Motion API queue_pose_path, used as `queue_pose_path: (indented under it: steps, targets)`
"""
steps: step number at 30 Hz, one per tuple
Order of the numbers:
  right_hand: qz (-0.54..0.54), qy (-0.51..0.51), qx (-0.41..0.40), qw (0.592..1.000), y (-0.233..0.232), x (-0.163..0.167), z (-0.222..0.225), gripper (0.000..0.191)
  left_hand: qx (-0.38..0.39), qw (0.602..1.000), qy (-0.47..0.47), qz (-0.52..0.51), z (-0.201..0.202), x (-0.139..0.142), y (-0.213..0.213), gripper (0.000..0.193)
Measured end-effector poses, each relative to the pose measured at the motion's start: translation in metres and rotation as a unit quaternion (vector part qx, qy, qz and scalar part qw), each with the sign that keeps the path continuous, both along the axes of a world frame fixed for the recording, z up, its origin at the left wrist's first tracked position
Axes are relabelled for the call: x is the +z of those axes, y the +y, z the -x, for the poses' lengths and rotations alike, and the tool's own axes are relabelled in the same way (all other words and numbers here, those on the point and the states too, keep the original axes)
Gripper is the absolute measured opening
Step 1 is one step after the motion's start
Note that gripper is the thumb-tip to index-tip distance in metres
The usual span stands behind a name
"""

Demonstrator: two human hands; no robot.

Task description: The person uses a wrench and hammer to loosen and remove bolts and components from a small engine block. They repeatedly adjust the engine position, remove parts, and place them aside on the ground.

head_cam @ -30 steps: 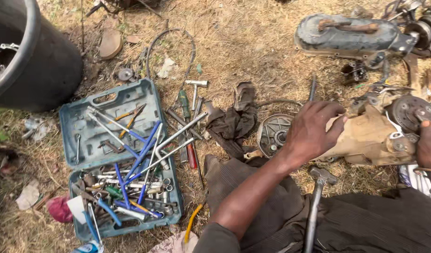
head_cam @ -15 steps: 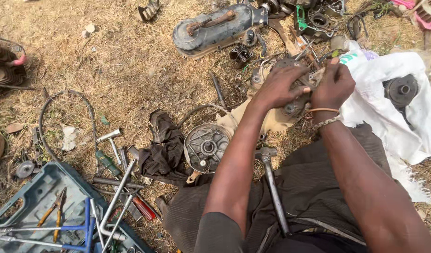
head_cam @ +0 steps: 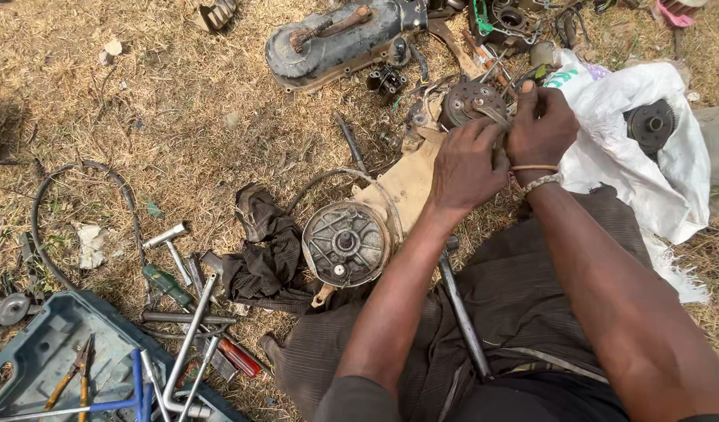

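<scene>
Both my hands work on a round, dirty metal engine part lying on the ground ahead of me. My left hand grips its lower edge with the fingers curled. My right hand closes on the same part from the right, thumb up, with bands around the wrist. A tan cardboard sheet lies under the part. A round grey drum cover rests near my left forearm. A long metal bar lies across my lap.
A dark engine cover lies at the top. A white sack holds a black gear at right. A dark rag, loose wrenches, a green-handled screwdriver and a blue toolbox sit at lower left on dry grass.
My view has swung right, away from the toolbox. Both hands have come together on the round engine part, where a second ago only the left hand rested near it.
</scene>
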State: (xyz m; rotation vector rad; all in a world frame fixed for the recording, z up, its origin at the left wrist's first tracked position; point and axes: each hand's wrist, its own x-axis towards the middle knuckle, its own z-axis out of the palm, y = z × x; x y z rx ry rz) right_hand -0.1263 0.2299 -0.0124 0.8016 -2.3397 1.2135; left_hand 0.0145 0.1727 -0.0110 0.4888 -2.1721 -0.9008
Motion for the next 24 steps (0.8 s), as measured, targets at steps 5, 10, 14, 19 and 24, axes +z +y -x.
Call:
queue_pose_path:
  steps: [5,10,14,19,24]
  targets:
    - [-0.101,0.108,0.020,0.989,0.001,0.013,-0.004,0.038,0.004,0.999,0.000,0.052,-0.004,-0.016,0.007,0.041]
    - [-0.235,0.104,-0.002,0.966,0.003,0.009,0.002,0.058,-0.021,0.997,-0.024,0.065,0.002,-0.022,-0.008,0.043]
    - [-0.208,0.222,0.077,0.950,0.010,0.008,0.005,0.045,-0.038,0.996,-0.021,0.074,0.003,-0.024,-0.012,0.042]
    - [-0.195,0.162,0.106,0.962,0.013,0.013,0.013,0.042,-0.027,0.997,0.014,0.067,0.000,-0.026,-0.009,0.042]
    - [-0.144,0.211,0.115,0.960,0.019,0.003,0.039,0.026,-0.040,0.997,0.042,0.050,-0.002,-0.025,-0.007,0.043]
